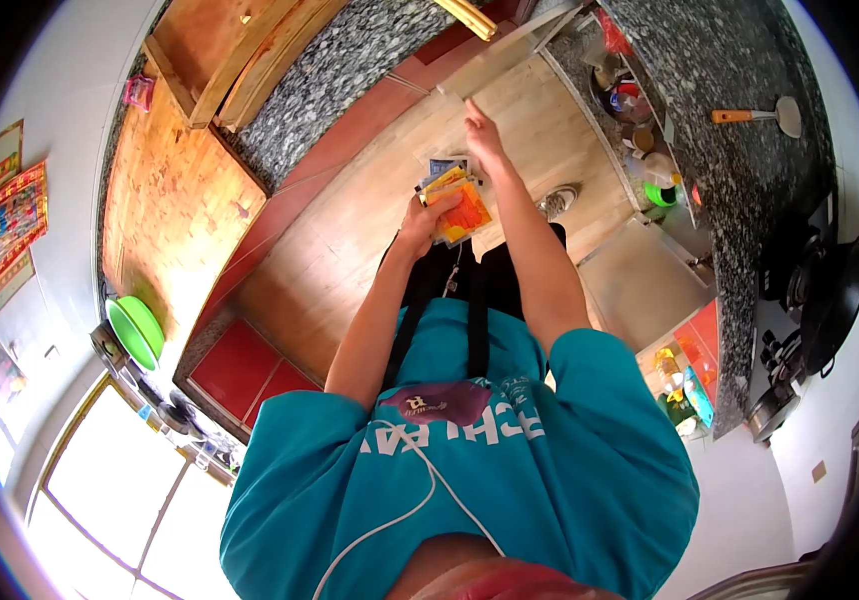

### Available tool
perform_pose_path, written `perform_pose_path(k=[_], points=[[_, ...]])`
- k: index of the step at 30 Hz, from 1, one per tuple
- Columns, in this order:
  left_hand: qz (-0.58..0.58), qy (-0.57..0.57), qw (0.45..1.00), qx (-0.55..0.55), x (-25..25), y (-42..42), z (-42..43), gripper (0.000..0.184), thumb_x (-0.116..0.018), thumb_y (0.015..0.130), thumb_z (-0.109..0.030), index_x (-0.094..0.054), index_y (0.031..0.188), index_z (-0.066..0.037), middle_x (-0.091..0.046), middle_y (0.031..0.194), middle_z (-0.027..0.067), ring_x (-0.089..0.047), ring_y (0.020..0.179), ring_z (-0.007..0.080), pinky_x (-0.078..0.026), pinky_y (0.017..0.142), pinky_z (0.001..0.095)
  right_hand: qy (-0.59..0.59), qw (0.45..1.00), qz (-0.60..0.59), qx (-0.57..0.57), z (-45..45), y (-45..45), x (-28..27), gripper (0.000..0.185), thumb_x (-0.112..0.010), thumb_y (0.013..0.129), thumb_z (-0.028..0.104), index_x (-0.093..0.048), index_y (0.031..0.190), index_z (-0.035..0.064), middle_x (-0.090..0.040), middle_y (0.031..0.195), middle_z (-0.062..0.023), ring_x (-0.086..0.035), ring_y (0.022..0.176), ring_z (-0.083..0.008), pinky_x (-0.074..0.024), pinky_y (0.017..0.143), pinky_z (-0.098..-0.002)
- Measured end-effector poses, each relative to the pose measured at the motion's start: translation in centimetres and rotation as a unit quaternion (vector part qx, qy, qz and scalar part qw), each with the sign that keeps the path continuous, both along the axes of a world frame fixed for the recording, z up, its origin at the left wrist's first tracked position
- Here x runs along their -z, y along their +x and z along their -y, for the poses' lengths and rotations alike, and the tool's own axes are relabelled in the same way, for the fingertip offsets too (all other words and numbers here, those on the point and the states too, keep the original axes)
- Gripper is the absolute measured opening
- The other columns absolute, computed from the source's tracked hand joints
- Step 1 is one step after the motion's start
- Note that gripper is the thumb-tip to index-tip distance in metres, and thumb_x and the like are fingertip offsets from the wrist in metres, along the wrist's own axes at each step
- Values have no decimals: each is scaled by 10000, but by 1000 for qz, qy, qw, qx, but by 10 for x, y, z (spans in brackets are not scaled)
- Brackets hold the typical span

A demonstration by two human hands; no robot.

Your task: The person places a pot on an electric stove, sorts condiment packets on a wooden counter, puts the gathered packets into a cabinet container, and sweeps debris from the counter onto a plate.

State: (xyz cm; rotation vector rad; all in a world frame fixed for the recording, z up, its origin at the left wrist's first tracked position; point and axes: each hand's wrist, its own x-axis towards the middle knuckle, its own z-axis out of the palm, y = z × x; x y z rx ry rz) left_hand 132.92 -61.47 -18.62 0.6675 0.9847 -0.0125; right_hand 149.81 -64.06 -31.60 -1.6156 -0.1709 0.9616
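Note:
In front of my body, my left hand point(420, 222) is closed around a small stack of flat packets point(463, 210). The top packet is orange and yellow, with darker and silvery ones fanned out behind it. My right hand point(484, 136) reaches forward past the packets with its fingers stretched out and nothing visible in them. Its fingertips are close to the lower edge of an open cabinet door point(495, 62); I cannot tell whether they touch it.
An open lower cabinet point(635, 110) at the right holds jars and bottles under a dark speckled counter point(710, 60), where a spatula point(760, 116) lies. Another cabinet door point(645, 275) stands open nearer me. On the left are a wooden board point(175, 190) and green basin point(136, 330).

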Motion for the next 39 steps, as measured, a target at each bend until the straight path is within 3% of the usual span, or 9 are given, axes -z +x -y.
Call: perform_pose_path(k=[6, 13, 16, 21, 23, 27, 35, 36, 39], points=[[27, -21, 999, 1, -13, 3, -13, 373, -681, 814, -84, -526, 1122, 59, -618, 1049, 141, -631, 926, 220, -547, 800, 361, -30, 990, -128, 58, 66, -11, -87, 501, -510, 936, 370, -469, 1309, 37, -586, 1204, -74, -568, 1080, -167, -425, 878, -292], [43, -19, 994, 97, 12, 45, 3, 437, -699, 807, -119, -502, 1148, 70, -616, 1059, 148, -628, 939, 225, -536, 826, 353, -44, 996, -77, 20, 131, -49, -96, 587, -565, 911, 393, -441, 1318, -11, -597, 1125, -129, -576, 1006, -179, -445, 857, -279], [20, 36, 992, 120, 31, 71, 11, 477, -739, 777, -202, -539, 1099, 88, -624, 1029, 151, -628, 905, 198, -526, 785, 310, -9, 978, -198, 56, 134, -28, -83, 712, -600, 881, 428, -338, 1346, -43, -549, 1157, -164, -574, 990, -172, -476, 812, -270], [26, 32, 983, 179, 127, 113, 15, 460, -724, 794, -227, -555, 1105, 67, -630, 1015, 125, -611, 933, 176, -505, 814, 313, -8, 992, -123, -28, 148, 26, 10, 615, -634, 869, 395, -383, 1261, -8, -548, 1113, -112, -560, 996, -157, -491, 799, -285], [82, 42, 983, 161, 177, 132, 17, 489, -702, 820, -229, -505, 1164, 58, -601, 1092, 133, -607, 963, 195, -513, 820, 322, 3, 997, -76, -15, 149, 43, 65, 707, -690, 818, 405, -371, 1273, -32, -533, 1154, -179, -553, 1039, -200, -476, 840, -289], [116, 61, 975, 180, 253, 174, 21, 472, -670, 853, -256, -502, 1191, 28, -597, 1092, 109, -599, 958, 175, -499, 835, 311, 20, 997, -74, -25, 151, 90, 111, 721, -733, 787, 340, -362, 1299, -6, -513, 1183, -185, -538, 1066, -211, -469, 852, -288], [173, 103, 952, 230, 378, 247, 52, 407, -605, 902, -309, -558, 1130, 25, -621, 1000, 64, -585, 877, 109, -488, 740, 253, 78, 991, -65, 87, 189, 138, 251, 726, -772, 743, 274, -379, 1314, 56, -535, 1114, -158, -577, 966, -226, -515, 731, -302], [157, 103, 945, 269, 400, 253, 53, 448, -580, 912, -367, -561, 1125, 27, -623, 987, 65, -585, 847, 101, -489, 704, 245, 65, 990, -72, 104, 192, 139, 254, 653, -729, 788, 212, -379, 1307, 26, -540, 1149, -127, -544, 1071, -184, -484, 847, -303], [143, 172, 926, 303, 444, 272, 63, 486, -564, 910, -414, -562, 1116, 26, -624, 979, 71, -587, 812, 97, -489, 673, 254, 47, 982, -27, 179, 198, 137, 298, 632, -727, 787, 210, -396, 1289, 15, -546, 1140, -123, -555, 1052, -179, -497, 817, -303]])
